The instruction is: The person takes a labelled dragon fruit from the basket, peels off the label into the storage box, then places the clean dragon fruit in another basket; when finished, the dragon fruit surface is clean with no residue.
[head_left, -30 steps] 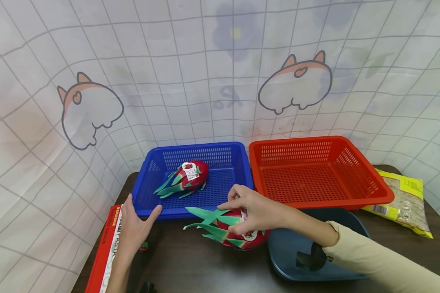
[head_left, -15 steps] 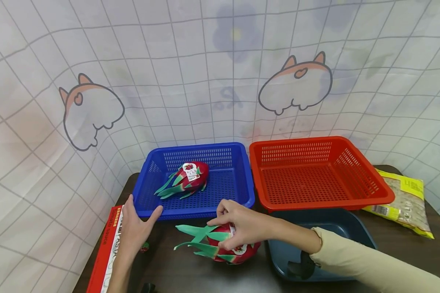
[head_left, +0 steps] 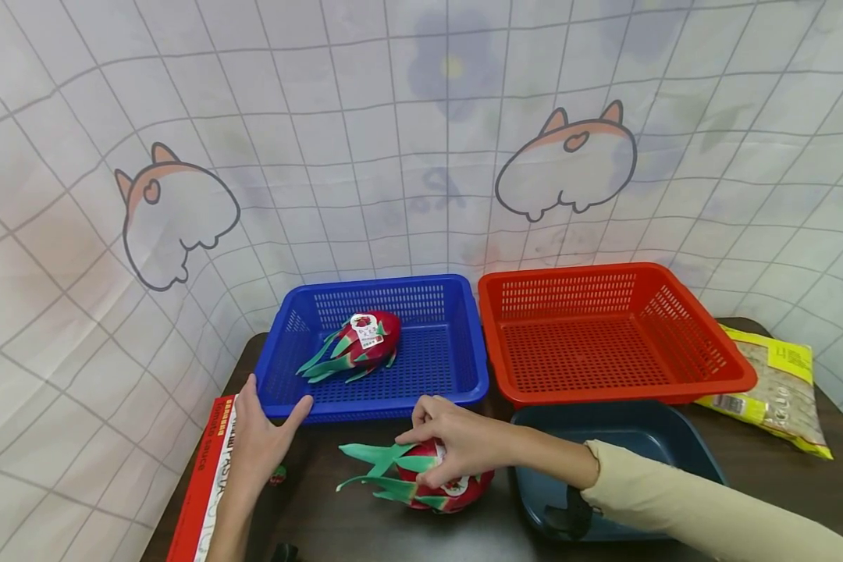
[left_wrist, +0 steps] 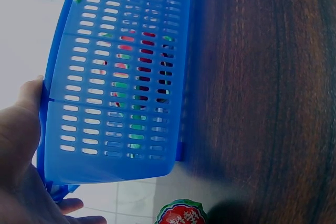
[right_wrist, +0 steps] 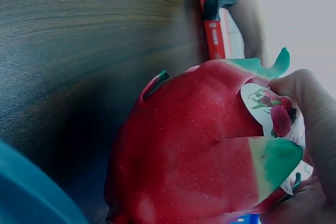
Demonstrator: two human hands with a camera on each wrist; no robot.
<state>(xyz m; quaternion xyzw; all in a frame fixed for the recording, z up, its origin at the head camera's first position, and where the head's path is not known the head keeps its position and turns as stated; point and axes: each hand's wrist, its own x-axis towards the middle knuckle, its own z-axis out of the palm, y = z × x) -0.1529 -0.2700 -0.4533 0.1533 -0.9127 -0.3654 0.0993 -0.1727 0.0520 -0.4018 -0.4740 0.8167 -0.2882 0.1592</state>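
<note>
I record a white gridded cloth [head_left: 365, 140] with cartoon animal outlines hanging behind the dark wooden surface [head_left: 368, 535]. On that surface I note a slotted red basket [head_left: 604, 393] at the rear right and, just beside it, a blue basket [head_left: 379, 409] of similar pattern. A dark blue tub [head_left: 642, 425] sits directly in front of the red basket, partly covered from my view by the right arm [head_left: 695, 496]. A red and white box [head_left: 200, 480] lettered "PASTA" lies along the left edge; a yellow and clear bag [head_left: 780, 390] lies at the far right. I find the left hand [head_left: 260, 433] at the blue basket's front left corner, fingers extended, thumb spread wide to the front rim. The right hand [head_left: 453, 441] grips the held dragon fruit [head_left: 437, 499] between thumb and fingers, green leaves pointing left. This fruit is in front of the blue basket, left of the tub; I cannot confirm contact with the surface. The second dragon fruit [head_left: 381, 355] lies inside the blue basket, towards its left. A red and green object [head_left: 277, 474], too small to identify, sits near the left hand.
</note>
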